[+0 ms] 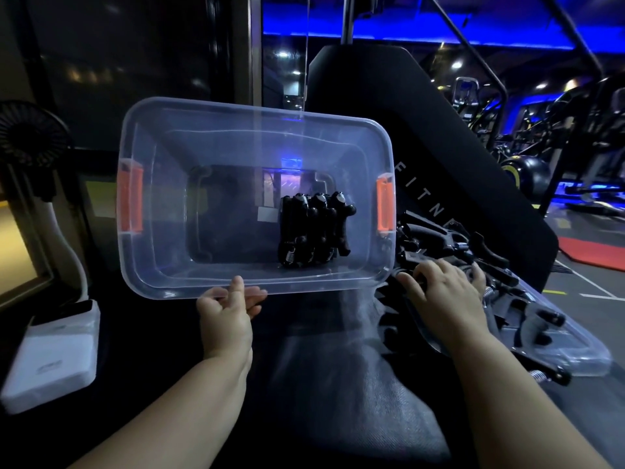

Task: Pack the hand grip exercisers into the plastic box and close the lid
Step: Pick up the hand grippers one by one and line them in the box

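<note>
A clear plastic box (pixel 142 265) with orange latches stands tilted toward me in the middle, its opening facing the camera. Several black hand grip exercisers (pixel 313 231) with metal springs lie bunched in its lower right part. My left hand (pixel 226 306) pinches the box's near rim, thumb over the edge. To the right, a pile of loose black exercisers (pixel 449 245) lies on the clear lid (pixel 575 350). My right hand (pixel 443 292) rests on that pile with fingers curled over the grips; whether it holds one I cannot tell.
A white power bank (pixel 50 360) lies at the lower left, with a small black fan (pixel 30 137) behind it. A black padded gym seat back (pixel 406 106) rises behind the box. Gym machines stand at the far right.
</note>
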Available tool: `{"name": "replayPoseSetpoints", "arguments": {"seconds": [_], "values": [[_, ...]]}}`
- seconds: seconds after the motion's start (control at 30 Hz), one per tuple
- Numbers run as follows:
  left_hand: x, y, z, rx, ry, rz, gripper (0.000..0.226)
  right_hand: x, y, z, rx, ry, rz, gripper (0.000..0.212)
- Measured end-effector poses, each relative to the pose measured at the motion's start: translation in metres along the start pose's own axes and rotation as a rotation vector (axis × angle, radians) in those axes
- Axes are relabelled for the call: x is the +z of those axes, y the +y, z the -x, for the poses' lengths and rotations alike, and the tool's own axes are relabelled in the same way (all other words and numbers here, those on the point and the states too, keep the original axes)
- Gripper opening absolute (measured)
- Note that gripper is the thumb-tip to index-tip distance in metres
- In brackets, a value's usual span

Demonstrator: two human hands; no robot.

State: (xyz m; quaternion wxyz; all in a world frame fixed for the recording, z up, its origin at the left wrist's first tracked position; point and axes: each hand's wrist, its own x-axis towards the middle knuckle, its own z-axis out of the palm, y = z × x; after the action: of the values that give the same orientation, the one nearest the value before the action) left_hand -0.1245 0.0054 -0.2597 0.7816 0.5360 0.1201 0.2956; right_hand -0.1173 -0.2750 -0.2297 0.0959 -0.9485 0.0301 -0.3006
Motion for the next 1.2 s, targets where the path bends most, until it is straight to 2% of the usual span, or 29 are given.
{"name": "replayPoseSetpoints", "arguments": {"seconds": [0.17,0.3,0.43,0.57,0.73,0.87,1.0,1.1,1.2], "values": [[0.001,-0.001,-0.001,-0.002,0.001,0.015,0.030,0.000,0.002,0.000,0.103,0.048,0.001,0.036],[0.000,-0.001,-0.001,-0.007,0.004,0.014,0.031,-0.004,0.007,0.002,0.296,0.005,0.062,0.060],[0.000,0.001,0.001,-0.017,-0.003,0.011,0.030,-0.010,0.010,0.005,0.509,-0.110,0.010,0.087],[0.000,0.003,0.002,-0.013,-0.001,0.014,0.020,-0.015,0.013,0.006,0.555,-0.150,0.061,0.101],[0.000,0.002,0.002,-0.022,0.004,0.033,0.017,-0.018,0.014,0.006,0.521,-0.080,0.057,0.091],[0.000,0.001,0.002,-0.017,0.001,0.026,0.011,-0.024,0.012,0.008,0.507,-0.064,-0.102,0.088],[0.001,0.002,0.002,-0.018,0.004,0.031,0.014,-0.028,0.013,0.008,0.391,-0.011,-0.215,0.065],[0.000,0.002,0.001,-0.016,0.005,0.031,0.017,-0.030,0.014,0.011,0.357,-0.026,-0.358,0.056],[-0.001,0.001,0.000,-0.015,0.005,0.015,0.022,-0.031,0.014,0.011,0.337,-0.028,-0.402,0.046]]}}
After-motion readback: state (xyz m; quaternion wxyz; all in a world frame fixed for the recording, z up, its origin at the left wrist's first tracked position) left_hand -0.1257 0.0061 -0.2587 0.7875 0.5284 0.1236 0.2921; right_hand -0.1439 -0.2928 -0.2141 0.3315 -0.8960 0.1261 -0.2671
